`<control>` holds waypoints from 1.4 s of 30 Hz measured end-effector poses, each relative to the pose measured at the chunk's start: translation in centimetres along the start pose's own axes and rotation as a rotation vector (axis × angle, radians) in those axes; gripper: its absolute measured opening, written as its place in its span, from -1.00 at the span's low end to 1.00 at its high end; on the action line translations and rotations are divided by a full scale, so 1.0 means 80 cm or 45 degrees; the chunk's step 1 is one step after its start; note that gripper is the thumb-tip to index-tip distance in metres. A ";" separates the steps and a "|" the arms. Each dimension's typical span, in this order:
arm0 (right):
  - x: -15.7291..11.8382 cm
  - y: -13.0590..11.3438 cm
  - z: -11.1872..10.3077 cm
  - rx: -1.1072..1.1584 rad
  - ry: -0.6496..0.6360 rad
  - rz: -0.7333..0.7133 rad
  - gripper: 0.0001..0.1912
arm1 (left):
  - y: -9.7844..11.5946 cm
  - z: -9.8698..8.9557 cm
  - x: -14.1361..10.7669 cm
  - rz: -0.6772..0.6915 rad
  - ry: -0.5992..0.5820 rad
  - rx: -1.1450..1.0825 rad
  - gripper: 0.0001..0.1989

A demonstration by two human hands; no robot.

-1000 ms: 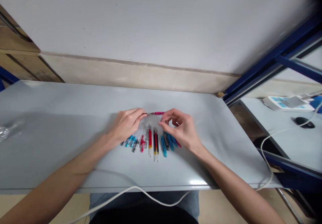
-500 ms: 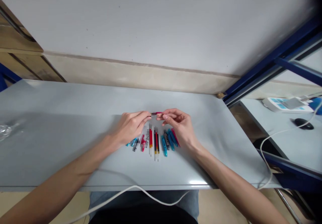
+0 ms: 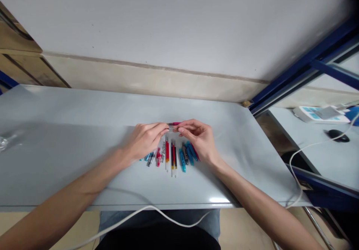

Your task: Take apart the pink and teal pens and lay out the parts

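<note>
My left hand (image 3: 148,137) and my right hand (image 3: 198,137) meet above the grey table, both pinching a small clear piece (image 3: 171,128) between their fingertips. Just behind the fingertips shows a pink and dark pen (image 3: 175,123), partly hidden by my right hand. Nearer to me lie ink refills with red ink (image 3: 167,151) and black ink (image 3: 172,156). Blue pen barrels (image 3: 182,161) and a grey one (image 3: 185,155) are beside my right hand. By my left hand are clear pen parts with blue, black and red (image 3: 159,157) pieces.
The grey table (image 3: 70,141) meets a wall behind. A crumpled clear bag (image 3: 3,143) sits at the far left. A white cable (image 3: 151,207) crosses the near edge. On the right table are a black mouse (image 3: 338,135) and a white box (image 3: 316,114).
The camera view has shifted slightly. My right fingertips have come a little closer to those of my left hand, around the small piece.
</note>
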State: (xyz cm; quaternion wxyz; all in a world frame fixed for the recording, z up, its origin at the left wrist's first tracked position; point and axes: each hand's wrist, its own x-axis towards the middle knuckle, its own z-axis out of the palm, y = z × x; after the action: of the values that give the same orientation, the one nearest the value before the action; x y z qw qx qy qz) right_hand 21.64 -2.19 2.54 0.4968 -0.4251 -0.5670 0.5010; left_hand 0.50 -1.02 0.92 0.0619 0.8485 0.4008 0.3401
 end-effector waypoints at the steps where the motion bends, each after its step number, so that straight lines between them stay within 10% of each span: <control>1: 0.000 0.001 0.001 -0.003 0.005 -0.002 -0.76 | 0.001 0.000 0.000 -0.005 -0.002 0.003 -0.77; 25: -0.002 0.006 0.003 0.032 -0.039 -0.037 -0.84 | -0.001 0.002 -0.002 0.046 -0.049 0.054 -0.79; 42: -0.007 0.003 0.008 -0.593 -0.186 -0.207 -0.68 | 0.000 0.005 0.002 0.310 -0.061 0.165 -0.62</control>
State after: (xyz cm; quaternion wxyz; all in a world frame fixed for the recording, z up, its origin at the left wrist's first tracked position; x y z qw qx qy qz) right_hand 21.07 -2.83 2.23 0.3820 -0.4438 -0.7337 0.3446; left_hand 0.80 -0.82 0.67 -0.0252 0.9009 0.3144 0.2980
